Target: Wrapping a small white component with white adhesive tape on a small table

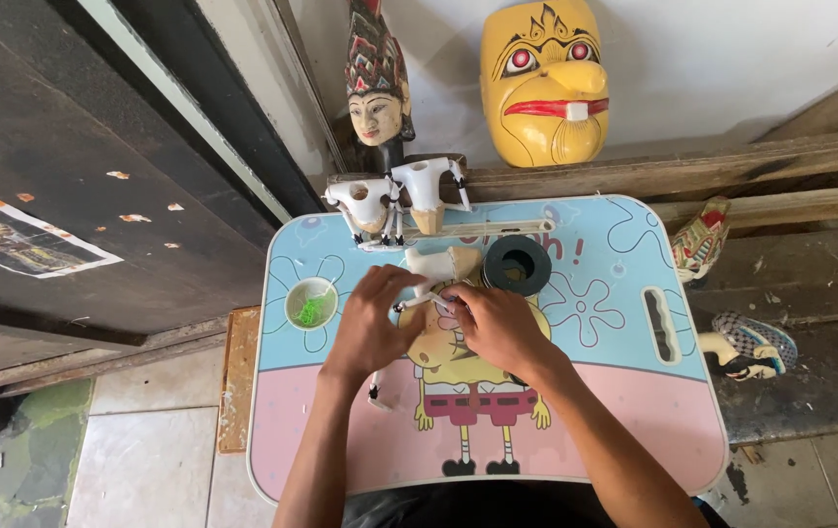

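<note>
On cartoon-printed tabletop (624, 411) over tiled floor (145, 460), unpainted puppet body (438, 266) is gripped by both closed hands, left (372, 323), right (495, 328); yellow mask (544, 78) propped against white wall (712, 59).

Both hands cover most of the pale puppet piece (435, 293); grip unclear.

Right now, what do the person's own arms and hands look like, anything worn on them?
Both forearms are bare up to the frame's bottom edge: no sleeves, gloves, watch or bracelets show. The left hand and right hand also appear bare, with no rings visible, though fine detail on the fingers is too small to confirm. Dark clothing shows between the arms at the bottom.
</note>
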